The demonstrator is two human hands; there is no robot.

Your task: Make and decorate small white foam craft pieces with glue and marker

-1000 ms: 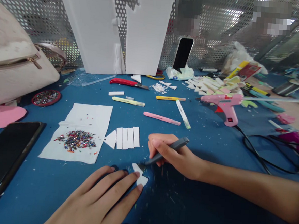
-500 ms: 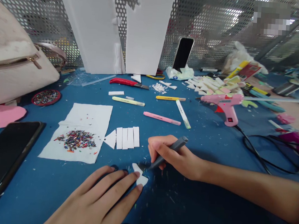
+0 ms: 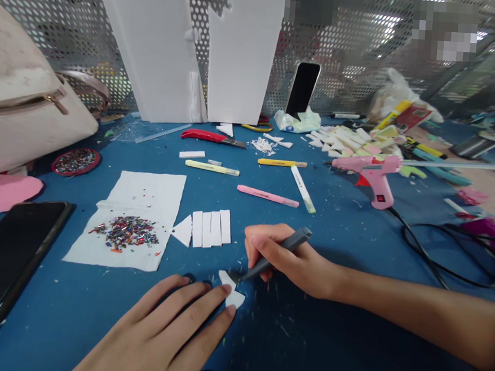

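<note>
Right hand (image 3: 285,255) grasps a gray pen (image 3: 298,238); the white piece (image 3: 235,300) lies toward its eight o'clock, long axis seemingly eleven to five, under the nearer, unclenched left hand (image 3: 157,326).

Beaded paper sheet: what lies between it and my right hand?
From the sheet towards the right hand, the head view shows a white triangle, a row of white strips, then blue tabletop.
</note>
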